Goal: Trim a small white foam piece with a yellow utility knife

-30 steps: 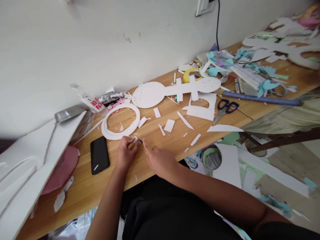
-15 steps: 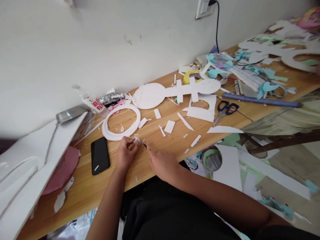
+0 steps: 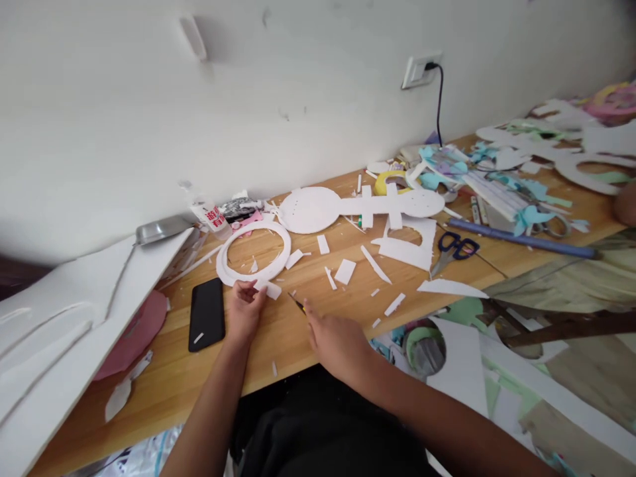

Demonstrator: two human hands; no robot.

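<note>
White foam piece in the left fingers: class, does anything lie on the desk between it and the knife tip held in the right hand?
Nothing visible does. The left hand pinches the small white foam piece beside the foam ring. The right hand holds the knife a short way to its right, with only bare wooden desk between them.

Soft, even daylight fills the scene, bright without harsh glare. Under the left hand (image 3: 244,310) and right hand (image 3: 332,338) lie only faint shadows on the pale wooden tabletop (image 3: 278,344). Far left of the hands, the large white foam board (image 3: 64,318) blurs and stretches; the cluttered right edge smears too.
</note>
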